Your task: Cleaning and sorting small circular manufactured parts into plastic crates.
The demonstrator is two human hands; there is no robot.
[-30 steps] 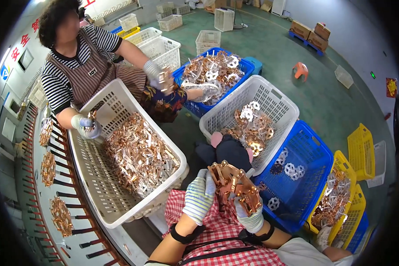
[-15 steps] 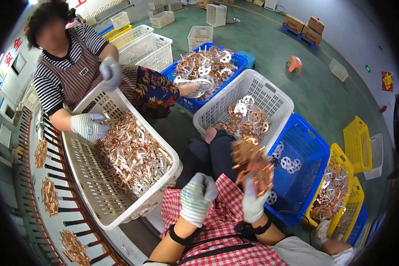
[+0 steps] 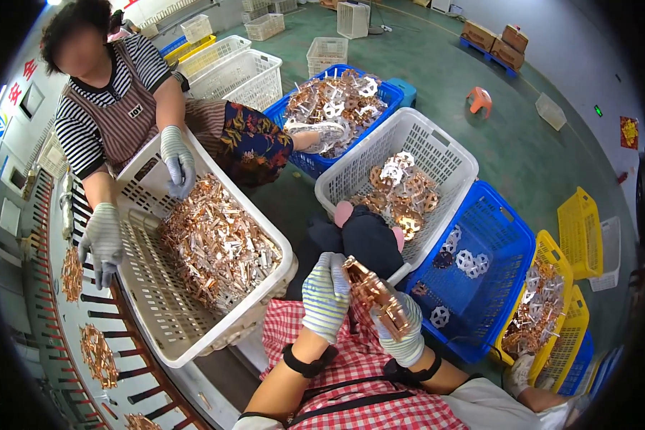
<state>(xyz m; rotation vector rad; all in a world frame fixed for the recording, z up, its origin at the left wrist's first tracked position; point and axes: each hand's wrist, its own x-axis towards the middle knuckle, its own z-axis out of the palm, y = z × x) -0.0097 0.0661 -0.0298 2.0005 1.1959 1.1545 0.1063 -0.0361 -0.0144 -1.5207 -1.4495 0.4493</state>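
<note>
A copper-coloured metal part (image 3: pixel 375 295), openwork and wheel-like, is held up above my lap and seen nearly edge-on. My right hand (image 3: pixel 406 330), in a striped work glove, is closed around its right end. At the upper left end of the part, my left hand (image 3: pixel 325 297) has its gloved fingers pressed together against it. A white crate (image 3: pixel 256 218) to the left holds many small copper and silver pieces (image 3: pixel 218 251). In front of my knees, another white crate (image 3: pixel 444 154) contains flat cut-out plates (image 3: pixel 403 201) in copper and silver.
A co-worker (image 3: pixel 122 100) sits at the far left, one gloved hand over the left crate. Similar copper parts (image 3: pixel 98 355) hang along a rail of pegs (image 3: pixel 132 351). At right stand a blue crate (image 3: pixel 491 276) with several silver plates and yellow crates (image 3: pixel 579 233).
The copper part has swung down and tilted between my hands, and my left hand has come to it. The co-worker's near hand has moved from the crate toward the peg rail.
</note>
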